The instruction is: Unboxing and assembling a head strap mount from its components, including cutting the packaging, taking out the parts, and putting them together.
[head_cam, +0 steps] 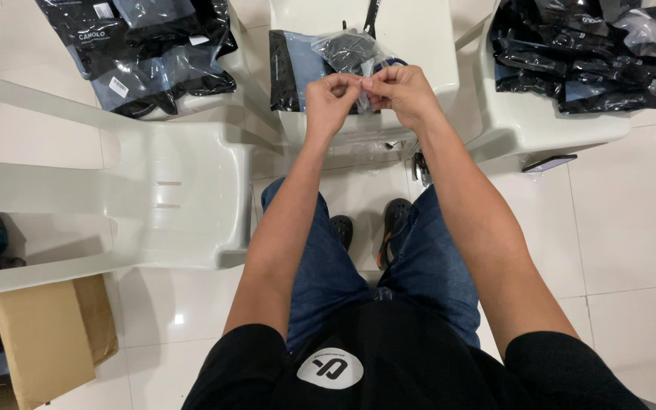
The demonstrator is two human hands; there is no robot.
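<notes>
Together, both hands [366,95] pinch bag edge [364,78].

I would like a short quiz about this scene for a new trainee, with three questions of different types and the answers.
1. True or false: both hands pinch the same clear plastic bag.
2. Where does the cardboard box sit? A) on a chair B) on the floor, lower left C) on the lap
3. Fill in: the packed dark bags lie on white plastic ____.

Key: 1 true, left hand and right hand meet at its edge. 2 B. 3 chairs.
</notes>
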